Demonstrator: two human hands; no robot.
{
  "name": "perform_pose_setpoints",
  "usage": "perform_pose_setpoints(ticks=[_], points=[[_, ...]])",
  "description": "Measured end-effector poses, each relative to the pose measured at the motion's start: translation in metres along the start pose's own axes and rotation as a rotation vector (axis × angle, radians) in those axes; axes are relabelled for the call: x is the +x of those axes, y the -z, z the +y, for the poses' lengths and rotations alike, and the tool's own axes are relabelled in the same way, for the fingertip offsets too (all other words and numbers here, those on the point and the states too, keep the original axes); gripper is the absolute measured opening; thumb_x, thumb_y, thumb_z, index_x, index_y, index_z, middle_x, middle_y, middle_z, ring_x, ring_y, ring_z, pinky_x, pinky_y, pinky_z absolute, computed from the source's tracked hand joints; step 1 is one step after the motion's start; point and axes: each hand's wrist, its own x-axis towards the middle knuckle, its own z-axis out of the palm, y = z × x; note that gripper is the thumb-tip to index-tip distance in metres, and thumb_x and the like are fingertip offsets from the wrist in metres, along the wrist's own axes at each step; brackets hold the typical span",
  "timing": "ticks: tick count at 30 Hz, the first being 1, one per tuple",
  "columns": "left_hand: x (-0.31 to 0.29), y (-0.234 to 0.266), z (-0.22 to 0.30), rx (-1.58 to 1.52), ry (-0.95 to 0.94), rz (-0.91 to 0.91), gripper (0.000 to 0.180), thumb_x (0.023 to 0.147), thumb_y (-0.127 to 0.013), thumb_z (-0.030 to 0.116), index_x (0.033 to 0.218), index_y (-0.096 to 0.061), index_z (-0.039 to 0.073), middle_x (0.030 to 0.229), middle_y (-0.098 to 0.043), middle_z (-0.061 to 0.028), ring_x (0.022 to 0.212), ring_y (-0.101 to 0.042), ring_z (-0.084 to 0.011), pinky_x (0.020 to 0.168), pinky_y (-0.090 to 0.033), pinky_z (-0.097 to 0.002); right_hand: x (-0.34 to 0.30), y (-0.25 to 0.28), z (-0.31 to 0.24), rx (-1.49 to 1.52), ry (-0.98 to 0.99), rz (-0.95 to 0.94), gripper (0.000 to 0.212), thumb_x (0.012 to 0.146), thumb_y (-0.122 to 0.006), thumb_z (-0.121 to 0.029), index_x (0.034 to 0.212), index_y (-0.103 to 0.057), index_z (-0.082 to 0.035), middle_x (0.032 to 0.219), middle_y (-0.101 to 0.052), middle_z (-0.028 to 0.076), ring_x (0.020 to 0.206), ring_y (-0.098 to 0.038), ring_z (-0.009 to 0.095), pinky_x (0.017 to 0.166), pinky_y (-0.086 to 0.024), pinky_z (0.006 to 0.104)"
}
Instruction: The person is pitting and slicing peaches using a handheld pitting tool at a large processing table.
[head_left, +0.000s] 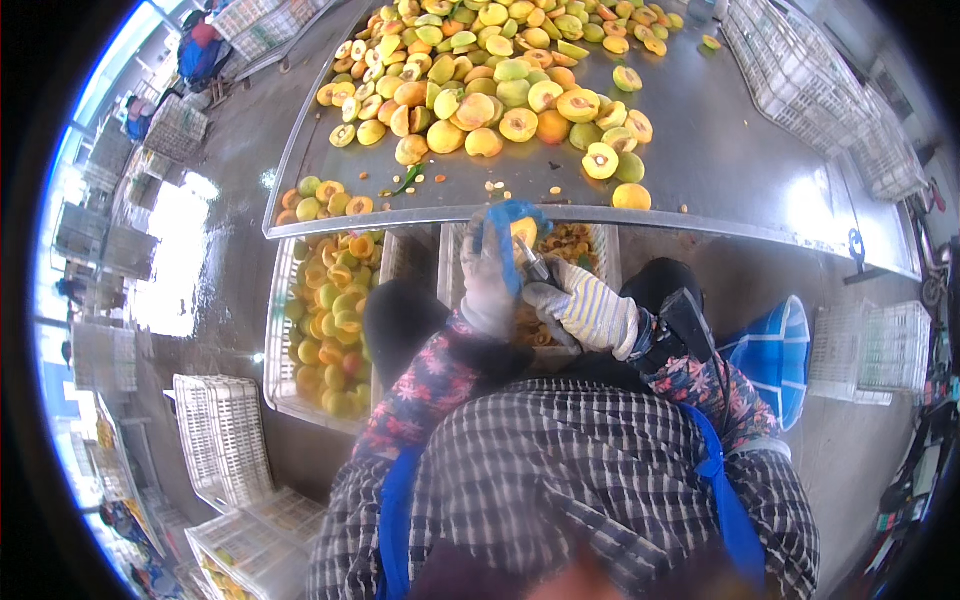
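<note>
My left hand [492,262], in a pale glove with blue covering on the fingers, is closed around a yellow peach half [524,232] with its cut face showing. Closed in my right hand [590,308], in a striped knit glove, is a short metal pitting tool [537,268]; its tip meets or nearly meets the peach half. Both hands are just in front of the metal table's [700,170] near edge, above a white crate [610,255] of brownish pits and scraps. A heap of halved peaches [480,100] covers the table's far part.
To the left of my knees stands a white crate [275,370] full of peach halves [335,310]. Loose pits [490,187] and a green leaf [408,180] lie near the table edge. At right are a blue container [775,355] and white crates [870,345]. More crates [222,435] stand left.
</note>
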Motion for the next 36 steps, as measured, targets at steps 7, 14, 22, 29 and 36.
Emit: perform_pose_setpoints(ticks=[7,14,22,29,36], points=[[0.005,0.007,-0.012,0.186,-0.238,-0.141,0.023,0.091,-0.047,0.008,0.112,-0.053,-0.001,0.103,-0.061,-0.0155,0.093,-0.062,-0.0229,0.082,-0.050,-0.0354,0.007,0.006,0.018,0.099,0.077,0.001,0.027,0.090,-0.049,-0.011,0.116,-0.049,-0.002,0.106,-0.055,0.015,0.101,-0.051,0.029,0.092,-0.040,0.0361],[0.015,0.008,0.020,-1.019,0.605,0.033,0.038,0.095,-0.045,0.033,0.106,-0.054,-0.002,0.090,-0.063,-0.0119,0.076,-0.063,-0.0190,0.068,-0.053,-0.0307,0.000,0.008,-0.007,0.486,-0.537,-0.134,0.026,0.089,-0.052,-0.013,0.112,-0.050,-0.003,0.100,-0.059,0.014,0.093,-0.057,0.026,0.085,-0.045,0.0344],[0.007,0.003,-0.002,-1.115,0.757,-0.150,0.036,0.092,-0.052,0.022,0.119,-0.049,-0.001,0.089,-0.063,-0.0123,0.074,-0.064,-0.0214,0.065,-0.054,-0.0320,0.001,0.006,0.013,-0.109,0.089,-0.024,0.028,0.089,-0.054,-0.017,0.114,-0.051,-0.003,0.093,-0.059,0.012,0.087,-0.058,0.023,0.078,-0.046,0.0327],[0.005,0.009,-0.011,-0.861,0.305,-0.401,0.036,0.091,-0.054,0.021,0.118,-0.047,-0.001,0.094,-0.062,-0.0123,0.086,-0.063,-0.0234,0.073,-0.053,-0.0347,-0.004,0.012,0.018,0.302,-0.308,-0.186,0.027,0.090,-0.054,-0.032,0.102,-0.052,-0.008,0.056,-0.047,0.000,0.041,-0.044,0.011,0.037,-0.034,0.0251],[0.011,0.008,0.022,-1.174,0.674,-0.075,0.029,0.094,-0.050,0.021,0.111,-0.054,-0.001,0.101,-0.062,-0.0111,0.091,-0.061,-0.0227,0.078,-0.051,-0.0315,-0.003,0.007,0.023,0.388,-0.272,-0.050,0.035,0.091,-0.053,-0.042,0.091,-0.052,-0.007,0.054,-0.047,0.000,0.036,-0.041,0.010,0.033,-0.031,0.0245]])
